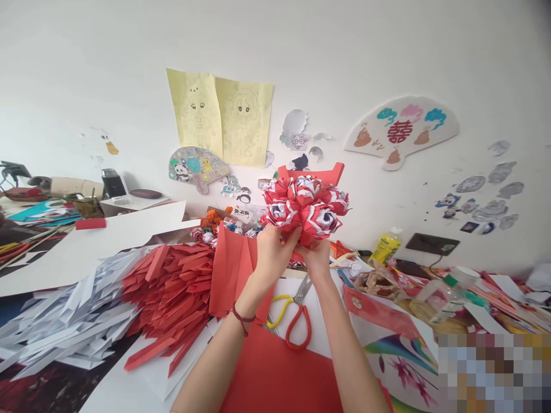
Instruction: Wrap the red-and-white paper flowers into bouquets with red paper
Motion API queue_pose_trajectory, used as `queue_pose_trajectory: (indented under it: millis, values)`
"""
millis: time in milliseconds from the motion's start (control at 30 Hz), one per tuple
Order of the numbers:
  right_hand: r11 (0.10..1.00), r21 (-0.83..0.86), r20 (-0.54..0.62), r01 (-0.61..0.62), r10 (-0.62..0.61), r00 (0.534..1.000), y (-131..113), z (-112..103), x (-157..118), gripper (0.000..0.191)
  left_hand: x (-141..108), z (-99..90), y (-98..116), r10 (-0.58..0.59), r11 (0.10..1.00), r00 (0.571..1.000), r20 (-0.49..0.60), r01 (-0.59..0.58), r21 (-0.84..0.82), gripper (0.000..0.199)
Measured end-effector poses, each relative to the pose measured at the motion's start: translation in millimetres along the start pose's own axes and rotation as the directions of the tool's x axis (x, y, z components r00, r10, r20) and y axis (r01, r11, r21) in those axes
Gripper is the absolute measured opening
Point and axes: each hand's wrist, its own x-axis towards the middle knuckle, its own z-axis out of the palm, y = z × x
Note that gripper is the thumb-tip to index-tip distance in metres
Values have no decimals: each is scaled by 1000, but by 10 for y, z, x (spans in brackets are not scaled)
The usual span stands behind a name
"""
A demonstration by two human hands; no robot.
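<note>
A bouquet of red-and-white paper flowers [306,195] is held up in front of the wall between both of my hands. My left hand [275,252] is closed around its base from the left. On the right side of the base, my right hand [316,258] grips it too, its fingers partly hidden. A strip of red paper [316,175] shows behind the blooms. Below my hands, scissors [300,298] with one yellow and one red handle loop rest on white paper. A creased red sheet [235,267] stands beside my left wrist.
Piles of folded red paper strips [176,287] and white paper strips [81,321] lie to the left. A flat red sheet [275,373] is in front. Rightward are a yellow bottle [386,246], a clear plastic bottle [447,292] and scattered papers. Drawings hang on the wall.
</note>
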Motion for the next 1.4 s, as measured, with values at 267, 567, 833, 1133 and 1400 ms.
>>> queue_pose_trajectory:
  millis: [267, 567, 833, 1133, 1400]
  values:
    - [989, 116, 52, 90, -97, 994, -17, 124, -57, 22, -13, 15, -27, -90, 977, 996, -28, 83, -197, 17]
    - [977, 172, 11, 123, -126, 992, -19, 263, -112, 19, -26, 24, 7, -147, 935, 987, -69, 115, -336, 23]
    - [876, -341, -42, 341, -377, 925, -49, 184, -154, 14, 20, 3, -67, -124, 900, 992, 6, 115, -421, 23]
    - [45, -942, 198, 334, -727, 657, -18, 172, -252, 15, 108, 45, -302, -173, 680, 972, 158, 234, -695, 7]
    - [-81, -972, 207, 222, -740, 640, -96, 142, -276, 12, 78, 159, -481, -140, 463, 946, 291, 323, -825, 33]
